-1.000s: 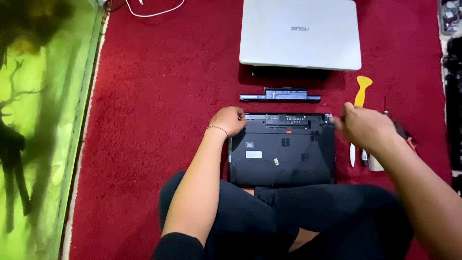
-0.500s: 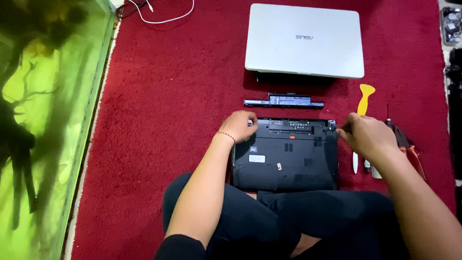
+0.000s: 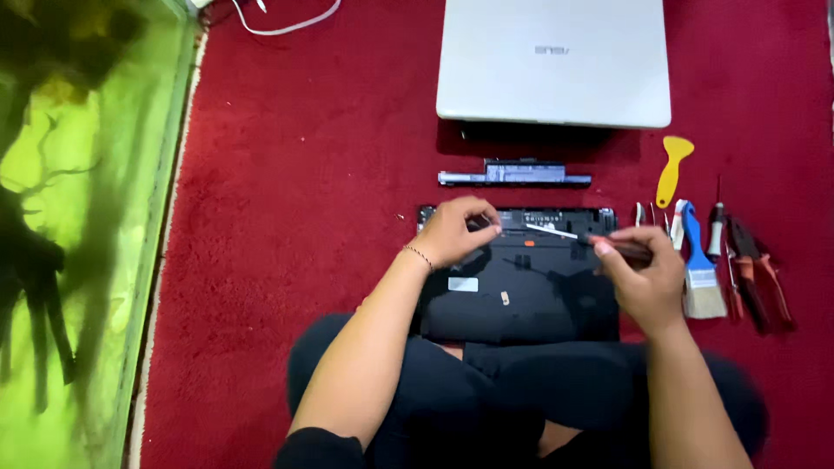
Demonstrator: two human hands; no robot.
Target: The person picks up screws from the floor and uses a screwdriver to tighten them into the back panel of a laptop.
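Observation:
A black laptop (image 3: 521,291) lies upside down on the red carpet in front of my crossed legs. My left hand (image 3: 456,230) rests on its upper left corner, fingers curled on the edge. My right hand (image 3: 638,274) grips a dark-handled screwdriver (image 3: 599,245), whose metal shaft points left over the empty battery bay. A long black battery (image 3: 514,176) lies just beyond the laptop.
A closed silver laptop (image 3: 553,61) sits farther back. Right of the black laptop lie a yellow scraper (image 3: 673,169), a blue-handled brush (image 3: 699,265), pliers with red grips (image 3: 760,278) and other small tools. A white cable (image 3: 282,22) runs at the top. A green patterned surface (image 3: 78,234) borders the carpet on the left.
My right hand has moved left from the tools with the screwdriver, its shaft now over the battery bay. My left hand has stayed on the laptop's upper left corner.

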